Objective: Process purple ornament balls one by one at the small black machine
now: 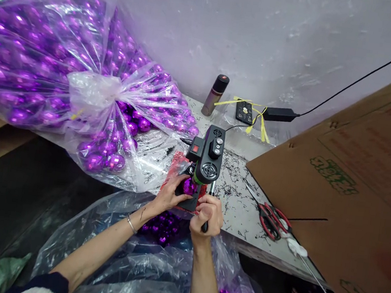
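A shiny purple faceted ball (189, 186) sits under the head of a small black bench machine (213, 153) with a red switch. My left hand (169, 194) pinches this ball between thumb and fingers from the left. Wrapped round the black-ended lever handle (204, 226) on the machine's right side is my right hand (209, 214), closed in a fist. Red material (176, 163) shows under the machine's base. Below my hands, an open clear plastic bag (104, 249) holds more purple balls (164, 228).
A large clear bag (93, 91) of purple balls fills the left of the table. Behind the machine stand a spray can (215, 95) and a black power adapter (280, 114). Red-handled scissors (270, 220) lie by a big cardboard box (347, 184). Black shreds litter the tabletop (234, 203).
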`<state>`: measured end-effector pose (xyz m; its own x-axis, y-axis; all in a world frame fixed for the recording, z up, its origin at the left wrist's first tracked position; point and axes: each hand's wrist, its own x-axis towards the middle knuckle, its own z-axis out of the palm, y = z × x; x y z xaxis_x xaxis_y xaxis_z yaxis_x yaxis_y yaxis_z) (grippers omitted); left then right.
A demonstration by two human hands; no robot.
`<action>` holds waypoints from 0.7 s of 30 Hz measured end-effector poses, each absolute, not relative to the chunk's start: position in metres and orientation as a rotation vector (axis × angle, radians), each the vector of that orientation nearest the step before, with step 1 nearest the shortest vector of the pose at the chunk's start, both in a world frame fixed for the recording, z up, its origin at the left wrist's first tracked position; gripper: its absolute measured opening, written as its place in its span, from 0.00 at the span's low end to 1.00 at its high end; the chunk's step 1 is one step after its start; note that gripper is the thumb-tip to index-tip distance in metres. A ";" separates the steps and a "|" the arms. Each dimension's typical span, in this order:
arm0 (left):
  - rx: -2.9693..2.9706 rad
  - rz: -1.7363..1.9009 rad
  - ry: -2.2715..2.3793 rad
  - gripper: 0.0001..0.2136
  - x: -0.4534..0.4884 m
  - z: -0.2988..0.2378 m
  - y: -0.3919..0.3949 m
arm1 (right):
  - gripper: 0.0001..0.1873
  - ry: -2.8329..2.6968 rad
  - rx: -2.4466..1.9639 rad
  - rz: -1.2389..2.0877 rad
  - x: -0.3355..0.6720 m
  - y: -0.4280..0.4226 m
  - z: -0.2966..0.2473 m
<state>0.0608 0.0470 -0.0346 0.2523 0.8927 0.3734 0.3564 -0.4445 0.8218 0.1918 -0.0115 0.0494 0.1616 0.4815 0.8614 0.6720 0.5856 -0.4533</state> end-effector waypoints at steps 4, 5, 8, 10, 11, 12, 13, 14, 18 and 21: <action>1.932 1.156 1.130 0.29 0.061 -0.034 0.047 | 0.17 -1.454 -1.018 -0.178 0.190 -0.010 0.046; 1.933 1.157 1.126 0.29 0.061 -0.034 0.047 | 0.17 -1.445 -1.011 -0.181 0.190 -0.009 0.045; 1.934 1.157 1.117 0.29 0.061 -0.034 0.047 | 0.18 -1.432 -0.996 -0.197 0.189 -0.008 0.042; 1.932 1.161 1.114 0.29 0.061 -0.034 0.047 | 0.17 -1.433 -0.988 -0.204 0.190 -0.007 0.040; 1.929 1.164 1.112 0.29 0.061 -0.034 0.047 | 0.17 -1.434 -0.980 -0.204 0.190 -0.006 0.038; 1.926 1.168 1.111 0.29 0.061 -0.034 0.047 | 0.17 -1.434 -0.970 -0.204 0.191 -0.006 0.037; 1.922 1.169 1.112 0.29 0.061 -0.034 0.047 | 0.17 -1.435 -0.963 -0.202 0.191 -0.005 0.036; 1.918 1.167 1.114 0.29 0.062 -0.034 0.047 | 0.17 -1.436 -0.958 -0.200 0.191 -0.005 0.035; 1.898 1.145 1.129 0.29 0.062 -0.034 0.048 | 0.17 -1.436 -0.946 -0.221 0.192 -0.002 0.034; 1.893 1.148 1.129 0.29 0.063 -0.034 0.049 | 0.18 -1.438 -0.928 -0.256 0.192 0.000 0.037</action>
